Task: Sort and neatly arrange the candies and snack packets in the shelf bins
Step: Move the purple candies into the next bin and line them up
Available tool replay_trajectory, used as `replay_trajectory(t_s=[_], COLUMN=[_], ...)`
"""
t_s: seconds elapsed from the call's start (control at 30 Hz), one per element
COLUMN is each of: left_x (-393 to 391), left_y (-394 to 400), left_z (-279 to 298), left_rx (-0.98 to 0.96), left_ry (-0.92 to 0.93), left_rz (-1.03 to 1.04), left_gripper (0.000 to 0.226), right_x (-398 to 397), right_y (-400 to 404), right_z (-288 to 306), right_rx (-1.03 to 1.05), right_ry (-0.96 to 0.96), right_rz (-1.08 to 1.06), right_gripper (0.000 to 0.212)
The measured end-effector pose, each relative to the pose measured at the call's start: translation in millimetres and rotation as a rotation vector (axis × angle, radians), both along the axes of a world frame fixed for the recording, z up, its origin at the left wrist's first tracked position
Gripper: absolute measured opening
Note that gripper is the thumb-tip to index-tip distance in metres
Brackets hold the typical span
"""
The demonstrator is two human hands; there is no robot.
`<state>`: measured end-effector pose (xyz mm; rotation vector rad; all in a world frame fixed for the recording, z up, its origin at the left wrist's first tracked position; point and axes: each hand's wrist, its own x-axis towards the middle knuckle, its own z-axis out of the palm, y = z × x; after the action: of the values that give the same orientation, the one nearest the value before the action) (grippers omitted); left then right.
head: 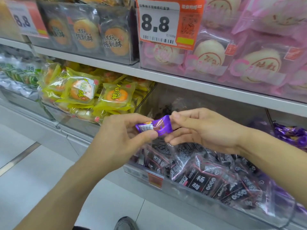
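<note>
Starting at the far left, green packets [18,75] fill a lower bin, and just beside them lie yellow pastry packets [93,95]. In front of the shelf, the left hand [119,138] pinches one end of a purple candy [153,127] between thumb and fingers, while the right hand [199,130] pinches its other end. Below the hands sits a clear bin [199,196] of dark plum packets [201,180]. More purple candies [292,135] lie at far right, under pink bun packets [249,60].
</note>
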<state>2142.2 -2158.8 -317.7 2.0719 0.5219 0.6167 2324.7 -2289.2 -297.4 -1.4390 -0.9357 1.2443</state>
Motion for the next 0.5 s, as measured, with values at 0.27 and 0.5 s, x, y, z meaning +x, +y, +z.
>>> replay_trajectory(t_s=[0.27, 0.5], left_x=[-54.9, -61.9], left_y=[16.2, 16.9], left_z=[-1.2, -4.6], left_rx=[-0.112, -0.190], left_ry=[0.236, 0.272], left_rz=[0.136, 0.194], left_gripper=[0.007, 0.026], right_x=[-35.0, -28.0], right_y=[34.0, 53.2], right_z=[-13.6, -25.0], right_rx=[0.063, 0.040], right_ry=[-0.726, -1.110], right_rz=[0.308, 0.533], right_gripper=[0.017, 0.027])
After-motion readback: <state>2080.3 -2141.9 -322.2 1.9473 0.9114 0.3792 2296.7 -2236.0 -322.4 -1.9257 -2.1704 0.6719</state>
